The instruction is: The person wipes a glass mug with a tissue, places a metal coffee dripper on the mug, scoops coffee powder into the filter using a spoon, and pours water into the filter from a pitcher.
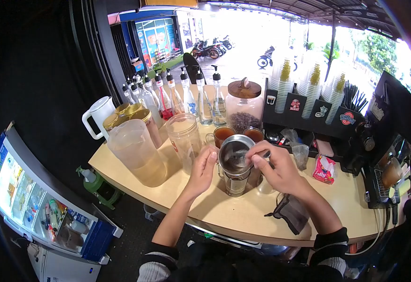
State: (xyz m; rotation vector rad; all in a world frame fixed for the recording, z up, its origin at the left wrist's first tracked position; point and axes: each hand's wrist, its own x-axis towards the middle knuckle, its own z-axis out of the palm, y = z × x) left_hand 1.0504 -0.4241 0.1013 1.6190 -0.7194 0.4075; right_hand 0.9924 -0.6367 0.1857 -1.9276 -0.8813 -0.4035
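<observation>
A round metal cup [234,148], its open mouth tilted towards me, is between my hands over the counter. My left hand [204,165] is closed against its left side. My right hand [277,165] has its fingers bent and pinched at the cup's right rim. Just below the cup stands a clear glass [237,184]; whether the two touch I cannot tell. Behind are two glass mugs of brown drink, one on the left [223,133] and one on the right [254,134]. A dark mesh cloth bag [291,214] lies beside my right forearm.
Left on the counter [177,193] stand a cloudy plastic pitcher [135,150], a clear jar [183,136] and a white jug [100,116]. Several pump bottles [186,96] line the back beside a wooden-lidded jar [244,105]. Right are a cup rack [304,110] and a pink packet [324,169].
</observation>
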